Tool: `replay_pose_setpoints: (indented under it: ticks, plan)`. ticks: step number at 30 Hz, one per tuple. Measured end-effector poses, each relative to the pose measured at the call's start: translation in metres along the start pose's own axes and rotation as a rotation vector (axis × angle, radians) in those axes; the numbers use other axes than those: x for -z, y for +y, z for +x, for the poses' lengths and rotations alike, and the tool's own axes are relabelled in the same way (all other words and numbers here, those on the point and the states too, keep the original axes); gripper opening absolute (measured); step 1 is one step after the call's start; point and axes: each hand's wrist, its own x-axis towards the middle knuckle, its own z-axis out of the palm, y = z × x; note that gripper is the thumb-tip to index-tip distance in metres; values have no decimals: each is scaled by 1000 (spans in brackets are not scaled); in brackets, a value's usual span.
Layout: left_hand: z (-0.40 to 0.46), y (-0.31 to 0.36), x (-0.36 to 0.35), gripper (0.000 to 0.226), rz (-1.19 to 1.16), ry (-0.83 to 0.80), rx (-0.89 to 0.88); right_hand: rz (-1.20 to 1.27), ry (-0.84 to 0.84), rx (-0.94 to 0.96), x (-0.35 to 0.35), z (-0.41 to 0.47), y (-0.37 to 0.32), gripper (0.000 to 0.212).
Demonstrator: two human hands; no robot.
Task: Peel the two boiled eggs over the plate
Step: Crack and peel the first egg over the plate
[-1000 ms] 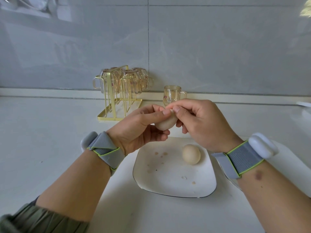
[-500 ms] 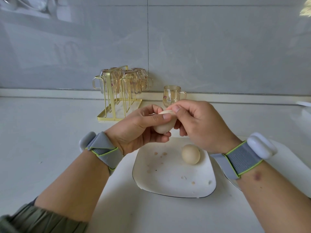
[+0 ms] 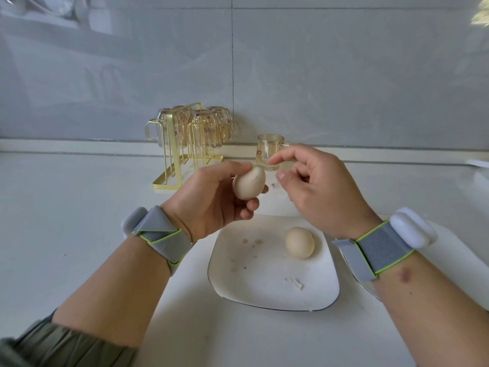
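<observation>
My left hand (image 3: 211, 197) grips a pale beige boiled egg (image 3: 248, 185) above the far edge of the white plate (image 3: 264, 290). The egg's top end shows a whiter patch where shell is gone. My right hand (image 3: 317, 192) hovers just right of the egg without touching it; its forefinger and thumb are apart and hold nothing that I can see. A second egg (image 3: 299, 242), with its shell on, lies on the plate's right side. A few small shell bits (image 3: 294, 282) lie near the plate's front.
A gold wire rack (image 3: 182, 160) with several upturned glass cups stands at the back by the tiled wall. A single glass cup (image 3: 270, 152) stands right of it, behind my right hand. The white counter (image 3: 66, 207) runs all round.
My right hand has come off the egg and moved slightly right. Shell bits now lie on the plate's front. My left hand turned the egg a little, so more of it shows.
</observation>
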Motion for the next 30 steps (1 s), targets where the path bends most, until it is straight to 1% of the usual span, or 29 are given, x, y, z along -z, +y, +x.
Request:
replay_pose_setpoints:
  ticks: [4, 6, 10, 13, 16, 19, 23, 30]
  plan:
    - [0, 1, -1, 29, 27, 20, -27, 117, -55, -13, 0, -1, 1, 16]
    - [-1, 1, -1, 28, 17, 11, -33, 182, -51, -18, 0, -1, 0, 20]
    - [-2, -1, -1, 29, 2, -83, 2, 200, -53, 20, -4, -3, -4, 29]
    - [-2, -4, -2, 32, 1, -153, 18, 124, -51, 47, -8, -6, -6, 35]
    - [0, -6, -4, 31, -12, -174, -1, 44, -11, 88, -10, -6, -8, 30]
    - [0, -7, -5, 32, -21, -195, -11, 3, 23, 109, -11, -6, -8, 36]
    - [1, -7, -5, 35, -36, -208, -9, -24, 44, 110, -11, -6, -5, 31]
    - [1, -8, -4, 38, -10, -242, -10, -69, 61, 111, -12, -5, -3, 32]
